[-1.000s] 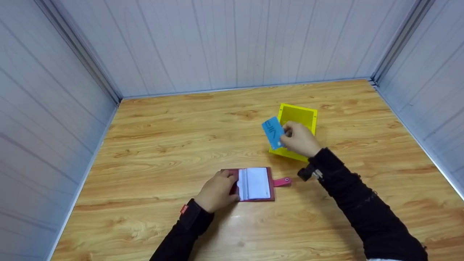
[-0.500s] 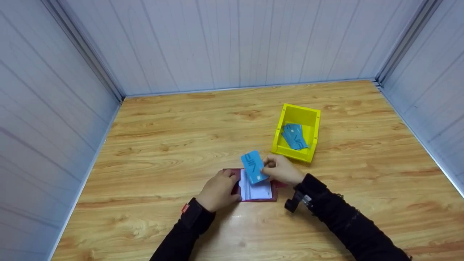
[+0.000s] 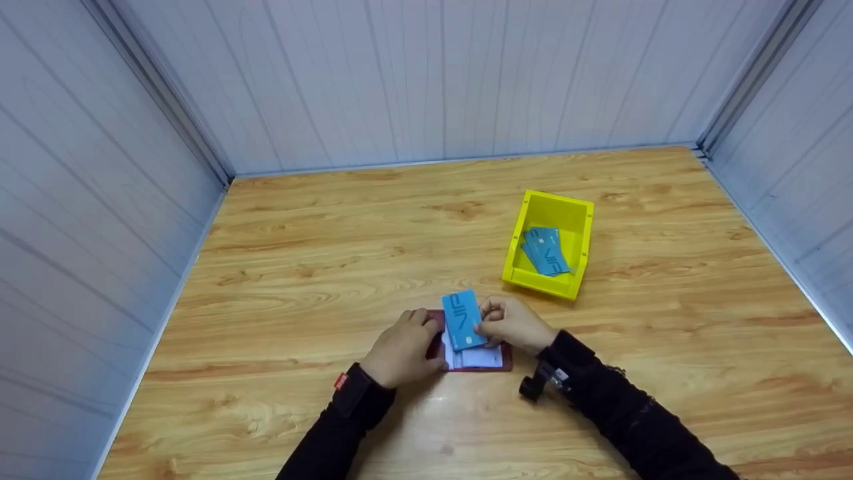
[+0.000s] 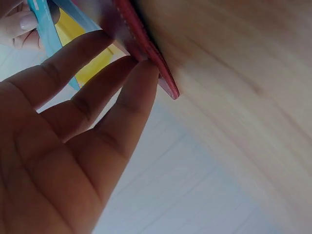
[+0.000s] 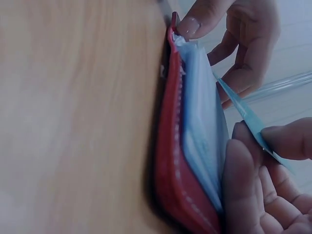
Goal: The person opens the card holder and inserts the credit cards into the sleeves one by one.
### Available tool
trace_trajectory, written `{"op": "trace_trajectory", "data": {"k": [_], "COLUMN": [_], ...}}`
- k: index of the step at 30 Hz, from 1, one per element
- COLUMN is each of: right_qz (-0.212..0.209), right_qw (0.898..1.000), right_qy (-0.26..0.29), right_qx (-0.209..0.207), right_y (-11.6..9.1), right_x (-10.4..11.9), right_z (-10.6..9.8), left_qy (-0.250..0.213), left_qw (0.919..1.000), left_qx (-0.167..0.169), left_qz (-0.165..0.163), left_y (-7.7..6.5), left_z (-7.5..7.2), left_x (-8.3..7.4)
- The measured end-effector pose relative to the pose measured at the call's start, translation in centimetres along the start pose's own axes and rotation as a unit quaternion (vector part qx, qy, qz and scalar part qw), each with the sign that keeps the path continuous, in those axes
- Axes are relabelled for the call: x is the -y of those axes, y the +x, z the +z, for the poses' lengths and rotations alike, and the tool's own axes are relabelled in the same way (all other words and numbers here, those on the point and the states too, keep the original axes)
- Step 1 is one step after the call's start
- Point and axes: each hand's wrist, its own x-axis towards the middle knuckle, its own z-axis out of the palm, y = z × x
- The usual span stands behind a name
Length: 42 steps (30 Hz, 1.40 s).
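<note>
A red card holder (image 3: 508, 361) with clear whitish sleeves (image 3: 483, 359) lies spread on the wooden table. My left hand (image 3: 403, 347) holds its left cover, thumb by the near edge and fingers toward the far edge; in the left wrist view the fingertips meet the red cover (image 4: 141, 41). Between thumb and fingers, my right hand (image 3: 516, 325) pinches a blue VIP card (image 3: 460, 313), which overlaps the sleeves in the head view. From the right wrist, the card (image 5: 246, 114) appears tilted, edge-on, beside the sleeve stack (image 5: 202, 117). The right hand hides the holder's strap.
Behind and right of the holder stands a yellow bin (image 3: 541, 285) with several blue cards (image 3: 548, 252) inside. Light panelled walls (image 3: 426, 80) enclose the table (image 3: 320, 267) at the back and both sides.
My right hand has carried the blue card from over the yellow bin, left and toward me, to the card holder. The left hand has stayed on the cover.
</note>
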Motion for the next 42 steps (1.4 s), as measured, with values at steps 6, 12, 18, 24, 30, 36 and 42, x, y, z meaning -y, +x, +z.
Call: {"op": "trace_trajectory", "data": {"k": [6,12,18,24,30,36,42], "right_qz": [0.004,0.006,-0.004,0.003,0.000,-0.006,-0.032], "right_qw": [1.000,1.000,0.999,0.999,1.000,0.999,0.988], "right_qy": [0.002,0.017,0.038,0.034,-0.002,-0.041,-0.150], "right_qx": [0.004,0.010,0.016,0.012,0.007,-0.004,-0.015], "right_y": [-0.1,0.0,-0.1,-0.1,-0.2,-0.5,-1.0], "right_x": [0.1,0.0,-0.1,0.0,0.1,0.4,0.7], "right_z": [-0.2,-0.3,-0.3,-0.1,-0.2,-0.6,-1.6], "left_qy": [-0.055,-0.196,-0.304,-0.300,-0.316,-0.328,-0.321], "left_qw": [0.9967,0.9759,0.9456,0.9442,0.9393,0.9337,0.9362], "left_qx": [-0.033,-0.059,-0.080,-0.109,-0.111,-0.114,-0.095], "left_qz": [-0.049,-0.075,-0.083,-0.080,-0.076,-0.086,-0.106], "left_y": [0.5,1.3,1.9,2.2,2.1,1.8,1.1], "left_z": [-0.2,-0.1,0.3,0.3,0.3,-0.4,-1.3], "left_x": [-0.2,-0.9,-1.7,-1.9,-1.9,-1.5,-0.6]}}
